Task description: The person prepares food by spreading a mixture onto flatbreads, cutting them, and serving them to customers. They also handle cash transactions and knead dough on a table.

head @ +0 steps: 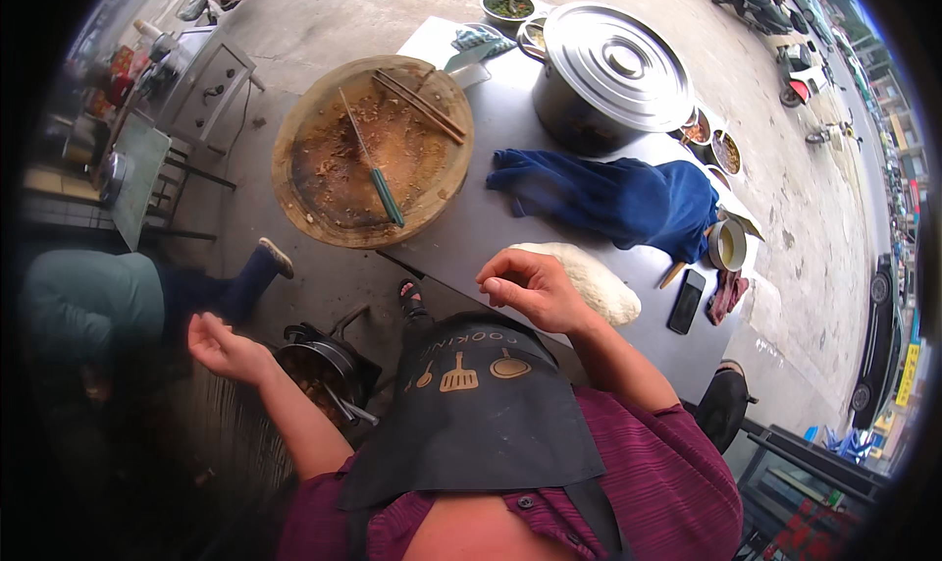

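Observation:
My right hand [533, 288], loosely curled and holding nothing, hovers over the near edge of the metal table [471, 244]. Beside it lies a lump of pale dough [607, 288], partly covered by my hand and wrist. Off to the left, away from the table, my left hand [224, 351] is raised with bent fingers and has nothing in it. A thick round wooden chopping block [309, 207] bears meat scraps, a green-handled knife [384, 196] and a pair of chopsticks [419, 108].
A large lidded steel pot [581, 112] stands behind a blue cloth [596, 193]. To the right are a phone [686, 302] and a small bowl [727, 244]. At floor level on the left sits a black pot [324, 369]; a person [110, 296] bends close by.

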`<action>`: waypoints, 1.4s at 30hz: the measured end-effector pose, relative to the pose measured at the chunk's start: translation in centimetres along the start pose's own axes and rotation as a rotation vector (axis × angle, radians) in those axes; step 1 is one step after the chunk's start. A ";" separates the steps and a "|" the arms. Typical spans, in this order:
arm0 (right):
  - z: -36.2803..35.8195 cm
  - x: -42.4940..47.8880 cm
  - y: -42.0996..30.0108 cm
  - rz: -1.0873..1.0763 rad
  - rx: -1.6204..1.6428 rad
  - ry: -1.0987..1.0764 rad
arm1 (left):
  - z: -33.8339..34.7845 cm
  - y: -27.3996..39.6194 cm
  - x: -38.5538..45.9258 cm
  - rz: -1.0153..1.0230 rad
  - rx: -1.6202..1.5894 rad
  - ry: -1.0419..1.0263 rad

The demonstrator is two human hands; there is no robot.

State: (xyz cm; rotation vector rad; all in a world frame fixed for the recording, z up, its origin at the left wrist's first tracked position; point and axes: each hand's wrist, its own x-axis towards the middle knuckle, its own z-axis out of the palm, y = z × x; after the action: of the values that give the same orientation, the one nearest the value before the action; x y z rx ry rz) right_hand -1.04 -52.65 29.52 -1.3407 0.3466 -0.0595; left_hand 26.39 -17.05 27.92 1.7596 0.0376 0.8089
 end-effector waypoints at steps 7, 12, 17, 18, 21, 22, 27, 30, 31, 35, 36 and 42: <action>-5.9 -13.1 5.3 0.062 0.044 0.413 | 9.5 12.5 -14.2 0.428 -0.363 -0.722; -7.4 -19.1 7.8 0.116 0.152 0.687 | 12.9 16.4 -26.1 0.836 -0.386 -1.503; -5.6 -24.0 11.7 0.194 0.187 0.966 | 14.9 13.8 -34.8 0.955 -0.208 -1.957; -4.6 -25.2 12.6 0.250 0.191 1.060 | 15.3 13.7 -36.5 1.000 -0.214 -1.958; -1.3 -29.0 17.1 0.393 0.256 1.192 | 16.7 13.6 -41.5 1.108 -0.215 -1.924; -0.2 -30.0 18.2 0.441 0.251 1.202 | 17.0 13.8 -43.1 1.123 -0.216 -1.899; 3.6 -34.2 23.8 0.568 0.334 1.242 | 19.1 16.4 -50.0 0.987 0.020 -2.113; 2.6 -35.2 24.2 0.547 0.346 1.246 | 21.5 16.5 -53.5 0.953 0.194 -2.104; 2.1 -35.9 24.6 0.534 0.345 1.250 | 21.6 16.7 -54.2 0.903 0.277 -2.109; -0.6 -40.3 26.1 0.530 0.287 1.210 | 21.5 18.6 -57.3 0.799 0.580 -2.051; -1.7 -41.6 26.5 0.506 0.256 1.187 | 21.5 18.8 -57.9 0.789 0.656 -2.012; -8.8 -51.6 30.6 0.504 0.229 1.255 | 20.0 17.0 -57.6 0.825 0.362 -1.821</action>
State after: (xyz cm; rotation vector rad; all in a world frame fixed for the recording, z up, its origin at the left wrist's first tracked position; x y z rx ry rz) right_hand -57.17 -41.42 9.46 -0.8054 1.6646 -0.5089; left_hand -13.05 -63.75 11.53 2.2385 -1.8846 -0.5858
